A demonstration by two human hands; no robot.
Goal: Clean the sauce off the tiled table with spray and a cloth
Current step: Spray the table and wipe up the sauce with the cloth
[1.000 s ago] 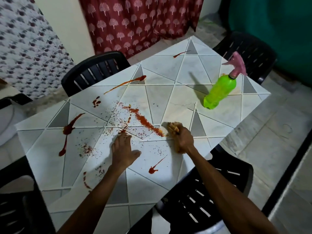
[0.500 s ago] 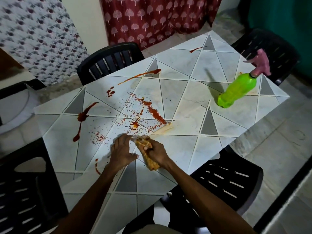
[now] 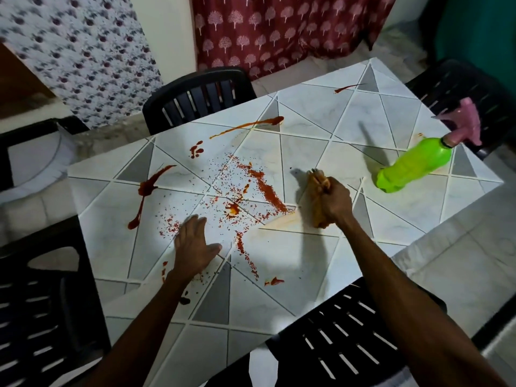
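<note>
The white-and-grey tiled table (image 3: 312, 263) carries red sauce: a thick smeared streak (image 3: 268, 189) at the centre, a long drip (image 3: 143, 188) at the left, a streak (image 3: 248, 125) toward the far side, and scattered specks. My right hand (image 3: 332, 198) grips a bunched orange cloth (image 3: 317, 213) and presses it on the table just right of the central streak. My left hand (image 3: 194, 244) lies flat on the tiles, fingers spread. A green spray bottle (image 3: 413, 163) with a pink trigger head stands at the right edge.
Black plastic chairs surround the table: one on the far side (image 3: 199, 97), one at the near right (image 3: 349, 331), one at the left (image 3: 42, 303), one at the far right (image 3: 458, 82). A red patterned curtain (image 3: 279, 32) hangs behind.
My right hand swept the cloth toward me and leftward, then back out to the right of the central streak, leaving a faint orange smear. My left hand stayed flat on the table.
</note>
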